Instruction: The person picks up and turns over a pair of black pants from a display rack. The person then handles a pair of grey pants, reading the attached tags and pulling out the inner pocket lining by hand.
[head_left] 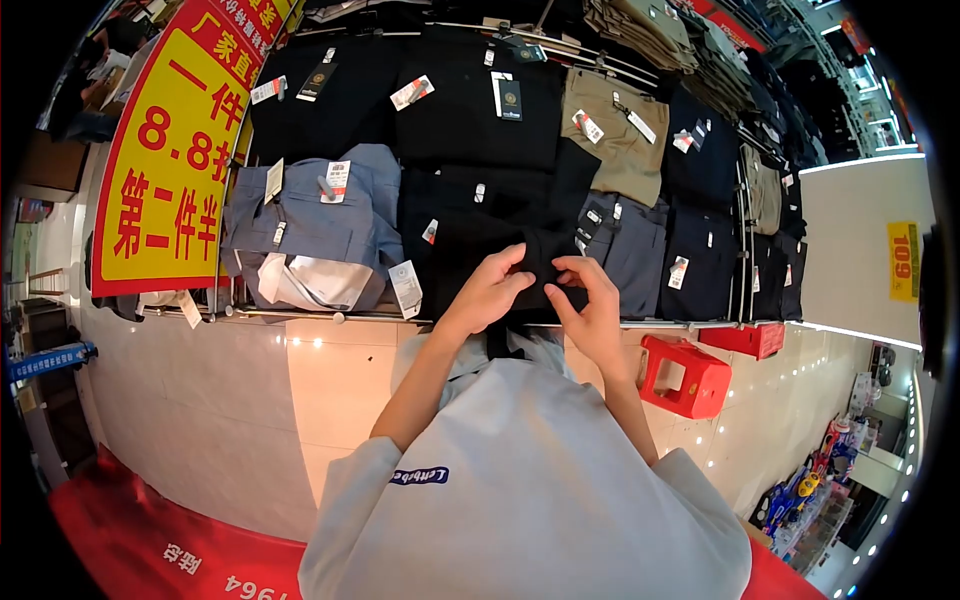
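A pair of black trousers (pixel 465 245) lies folded at the front of the display rack, with a small white sticker and a hanging tag. My left hand (pixel 492 290) is closed on its dark fabric, thumb and fingers pinched together. Just to the right, my right hand (pixel 590 305) has curled fingers, thumb close to the index finger, at the same fabric. Folds of black cloth between the hands hide what the fingertips touch exactly. Blue-grey trousers (pixel 310 205) lie left of my hands, and grey trousers (pixel 628 255) with dark tags lie to the right.
A metal rail (pixel 385 316) runs along the rack's front edge. On the left stands a yellow and red sign (pixel 165 160). A red plastic stool (pixel 685 375) stands on the tiled floor at right. More folded trousers, including a khaki pair (pixel 615 150), fill the rows behind.
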